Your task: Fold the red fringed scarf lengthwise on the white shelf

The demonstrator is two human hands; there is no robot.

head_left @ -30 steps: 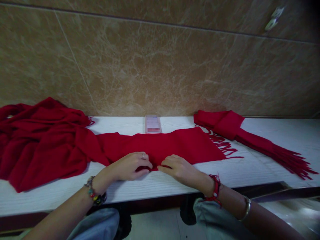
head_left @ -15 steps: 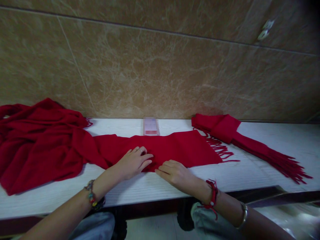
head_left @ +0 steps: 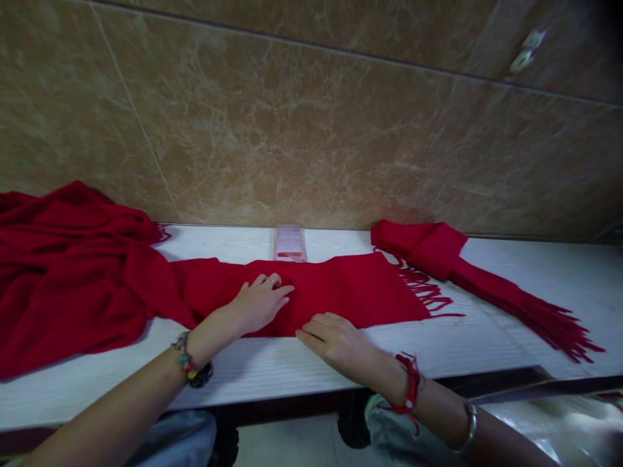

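A red scarf [head_left: 360, 292] lies stretched along the white wood-grain table [head_left: 272, 370], its fringed end to the right and its left part running into a rumpled red heap. My left hand [head_left: 260, 305], with a ring and a beaded bracelet, rests palm down on the middle of the scarf, fingers apart and partly bent. At the scarf's near edge lies my right hand [head_left: 333, 340], its fingers stretched out over the cloth; a red cord bracelet and a silver bangle are on that arm. The undersides of both hands are hidden.
A heap of red cloth [head_left: 68, 272] fills the left end. Another red scarf [head_left: 423, 246], folded and knotted-looking with fringe, lies at the right. Behind the middle is a small blurred packet [head_left: 290, 244]. A brown marbled wall [head_left: 292, 143] bounds the back of the table.
My left hand has slid slightly left and up the scarf, and its fingers have straightened a little. My right hand has barely moved. The view has shifted slightly.
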